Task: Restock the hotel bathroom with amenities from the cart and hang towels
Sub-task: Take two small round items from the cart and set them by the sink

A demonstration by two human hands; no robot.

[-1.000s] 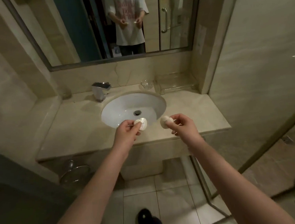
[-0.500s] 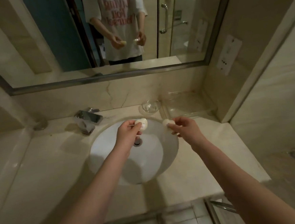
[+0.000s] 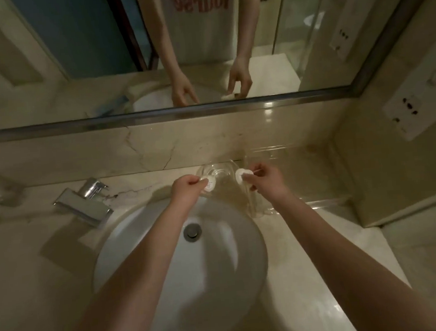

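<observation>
My left hand [image 3: 187, 187] pinches a small round white wrapped soap [image 3: 209, 183] by its edge, just left of a clear glass dish [image 3: 219, 174] at the back of the counter. My right hand [image 3: 263, 178] pinches a second round white soap [image 3: 242, 175] at the dish's right side. Both soaps hover at the far rim of the white basin [image 3: 167, 260]. A clear acrylic tray [image 3: 291, 183] lies on the counter under and to the right of my right hand. Whether either soap touches the dish, I cannot tell.
A chrome faucet [image 3: 84, 202] stands at the basin's back left. The beige marble counter [image 3: 24, 272] runs left and right of the basin. A mirror [image 3: 99, 57] spans the wall above and shows a person's arms. A wall socket plate [image 3: 413, 113] sits on the right wall.
Both hands carried their soaps forward over the basin to the glass dish at the back of the counter. The view has tilted down and closer to the counter.
</observation>
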